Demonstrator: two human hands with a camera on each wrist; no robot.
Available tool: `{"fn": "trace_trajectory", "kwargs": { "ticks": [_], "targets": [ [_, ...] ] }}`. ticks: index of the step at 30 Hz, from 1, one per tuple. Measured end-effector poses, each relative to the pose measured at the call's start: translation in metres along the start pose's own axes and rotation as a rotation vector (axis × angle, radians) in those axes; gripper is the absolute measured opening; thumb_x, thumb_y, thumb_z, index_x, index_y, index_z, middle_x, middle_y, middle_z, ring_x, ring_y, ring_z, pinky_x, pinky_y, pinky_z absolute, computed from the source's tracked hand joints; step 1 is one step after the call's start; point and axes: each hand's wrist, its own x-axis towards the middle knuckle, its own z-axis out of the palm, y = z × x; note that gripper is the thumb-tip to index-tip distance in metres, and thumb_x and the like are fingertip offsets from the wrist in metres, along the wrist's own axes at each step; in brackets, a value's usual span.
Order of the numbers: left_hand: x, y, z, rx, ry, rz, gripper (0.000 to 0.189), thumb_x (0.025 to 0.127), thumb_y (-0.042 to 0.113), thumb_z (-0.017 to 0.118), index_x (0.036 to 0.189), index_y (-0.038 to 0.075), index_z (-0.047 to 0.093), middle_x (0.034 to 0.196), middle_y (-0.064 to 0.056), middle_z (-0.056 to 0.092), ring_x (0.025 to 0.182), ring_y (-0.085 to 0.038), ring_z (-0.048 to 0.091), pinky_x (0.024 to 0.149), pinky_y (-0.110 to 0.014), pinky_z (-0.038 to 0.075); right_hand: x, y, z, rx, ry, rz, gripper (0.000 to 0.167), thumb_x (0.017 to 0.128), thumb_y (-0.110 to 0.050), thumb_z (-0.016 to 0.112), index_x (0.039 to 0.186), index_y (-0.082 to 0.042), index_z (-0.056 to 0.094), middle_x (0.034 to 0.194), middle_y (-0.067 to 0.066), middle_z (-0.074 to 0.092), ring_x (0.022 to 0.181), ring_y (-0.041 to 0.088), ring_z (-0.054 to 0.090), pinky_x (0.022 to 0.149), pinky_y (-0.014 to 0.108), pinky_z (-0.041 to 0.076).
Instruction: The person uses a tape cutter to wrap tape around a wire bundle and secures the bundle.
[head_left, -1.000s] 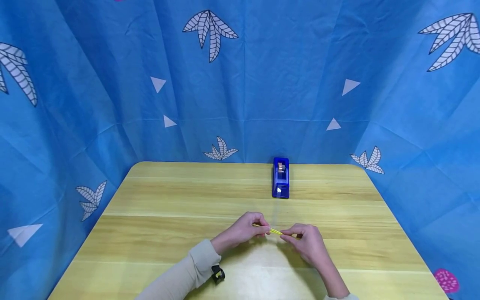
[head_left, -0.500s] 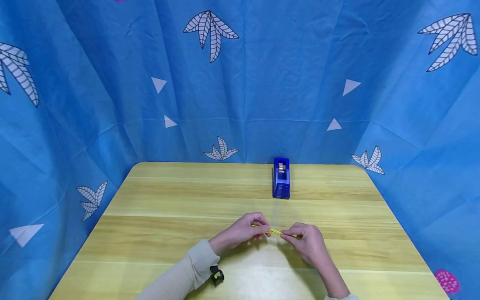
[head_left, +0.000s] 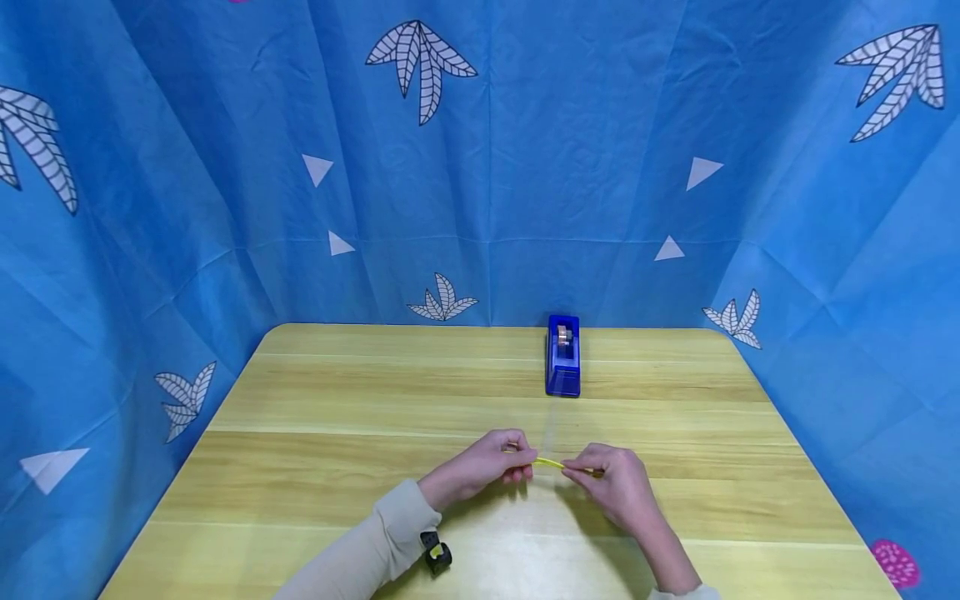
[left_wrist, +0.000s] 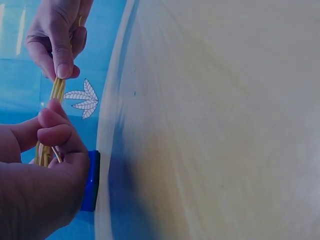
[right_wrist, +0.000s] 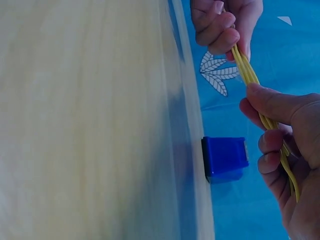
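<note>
A bundle of thin yellow cord (head_left: 550, 462), several strands side by side, spans the short gap between the two hands over the table. My left hand (head_left: 483, 462) pinches its left part between thumb and fingers. On the other side, my right hand (head_left: 613, 485) grips it the same way; in the right wrist view the yellow strands (right_wrist: 247, 70) run on through that palm. From the blue tape dispenser (head_left: 562, 382) a faint clear strip of tape (head_left: 551, 425) stretches down to the cord. Whether the tape is stuck to the cord cannot be made out.
The dispenser stands at the far edge of the wooden table (head_left: 360, 400), right of centre. Blue patterned cloth (head_left: 487, 183) hangs behind the table and along both sides. A black strap device (head_left: 437, 553) sits at the left wrist.
My left hand has shifted slightly left, so a little more cord shows between the hands. The right hand stays almost still.
</note>
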Motion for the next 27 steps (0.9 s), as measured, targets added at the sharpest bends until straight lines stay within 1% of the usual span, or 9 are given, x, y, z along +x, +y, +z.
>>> {"fn": "trace_trajectory", "kwargs": {
  "ticks": [3, 5, 8, 12, 16, 18, 20, 24, 27],
  "targets": [
    [0.000, 0.001, 0.001, -0.022, 0.020, 0.005, 0.016, 0.102, 0.008, 0.063, 0.087, 0.006, 0.059, 0.078, -0.002, 0.066, 0.067, -0.011, 0.054, 0.059, -0.018, 0.043, 0.000, 0.002, 0.000, 0.021, 0.001, 0.001, 0.018, 0.074, -0.002, 0.090, 0.085, -0.015, 0.083, 0.075, -0.009, 0.074, 0.062, -0.005, 0.055, 0.054, 0.019, 0.050],
    [0.001, 0.000, 0.001, -0.033, 0.031, 0.007, 0.014, 0.101, 0.006, 0.063, 0.087, 0.005, 0.060, 0.078, -0.002, 0.065, 0.068, -0.011, 0.054, 0.060, -0.018, 0.043, 0.001, 0.003, 0.000, 0.037, -0.015, 0.029, 0.018, 0.074, -0.003, 0.089, 0.086, -0.015, 0.084, 0.076, -0.009, 0.074, 0.062, -0.004, 0.054, 0.054, 0.019, 0.049],
    [0.002, -0.001, 0.001, -0.032, 0.047, 0.019, 0.012, 0.101, 0.004, 0.063, 0.089, 0.003, 0.061, 0.078, -0.003, 0.065, 0.069, -0.011, 0.054, 0.061, -0.018, 0.044, 0.002, 0.004, 0.000, 0.068, -0.060, 0.116, 0.017, 0.077, -0.005, 0.089, 0.089, -0.016, 0.084, 0.079, -0.007, 0.075, 0.061, -0.001, 0.054, 0.053, 0.020, 0.048],
    [0.003, -0.002, 0.000, -0.004, 0.071, 0.039, 0.010, 0.100, 0.004, 0.065, 0.091, -0.001, 0.062, 0.078, -0.002, 0.065, 0.069, -0.012, 0.056, 0.061, -0.018, 0.045, 0.004, 0.006, -0.002, 0.159, -0.145, 0.252, 0.020, 0.080, -0.012, 0.088, 0.100, -0.015, 0.083, 0.090, 0.000, 0.079, 0.059, 0.006, 0.055, 0.051, 0.022, 0.048],
    [0.003, -0.001, -0.002, 0.057, 0.088, 0.061, 0.010, 0.099, 0.007, 0.067, 0.093, 0.000, 0.064, 0.079, 0.000, 0.067, 0.069, -0.013, 0.057, 0.059, -0.019, 0.045, 0.007, 0.013, -0.009, 0.336, -0.266, 0.346, 0.035, 0.088, -0.021, 0.083, 0.120, -0.008, 0.077, 0.100, 0.010, 0.077, 0.061, 0.015, 0.062, 0.053, 0.027, 0.054],
    [0.003, 0.000, -0.002, 0.085, 0.090, 0.075, 0.009, 0.099, 0.008, 0.067, 0.093, 0.001, 0.065, 0.080, -0.001, 0.067, 0.069, -0.014, 0.058, 0.059, -0.020, 0.045, 0.009, 0.018, -0.013, 0.426, -0.337, 0.364, 0.041, 0.094, -0.026, 0.078, 0.128, -0.004, 0.072, 0.101, 0.015, 0.076, 0.065, 0.018, 0.066, 0.056, 0.029, 0.058],
    [0.003, 0.000, -0.003, 0.101, 0.087, 0.090, 0.009, 0.099, 0.008, 0.067, 0.094, 0.001, 0.066, 0.081, -0.003, 0.068, 0.069, -0.015, 0.058, 0.059, -0.020, 0.046, 0.011, 0.023, -0.016, 0.523, -0.412, 0.379, 0.044, 0.098, -0.028, 0.072, 0.131, 0.001, 0.068, 0.103, 0.018, 0.076, 0.066, 0.018, 0.067, 0.060, 0.030, 0.059],
    [0.004, 0.001, -0.004, 0.112, 0.076, 0.123, 0.009, 0.100, 0.006, 0.066, 0.094, 0.000, 0.065, 0.087, -0.015, 0.069, 0.071, -0.016, 0.060, 0.060, -0.020, 0.048, 0.013, 0.031, -0.019, 0.693, -0.533, 0.426, 0.046, 0.104, -0.030, 0.064, 0.134, 0.005, 0.064, 0.103, 0.017, 0.077, 0.066, 0.013, 0.066, 0.063, 0.025, 0.058],
    [0.003, 0.003, -0.004, 0.134, 0.068, 0.145, 0.009, 0.100, 0.005, 0.066, 0.094, -0.001, 0.066, 0.097, -0.022, 0.069, 0.074, -0.016, 0.062, 0.063, -0.020, 0.051, 0.014, 0.035, -0.019, 0.771, -0.595, 0.449, 0.047, 0.106, -0.028, 0.060, 0.134, 0.009, 0.061, 0.096, 0.011, 0.076, 0.064, 0.008, 0.062, 0.059, 0.020, 0.054]
  ]
}}
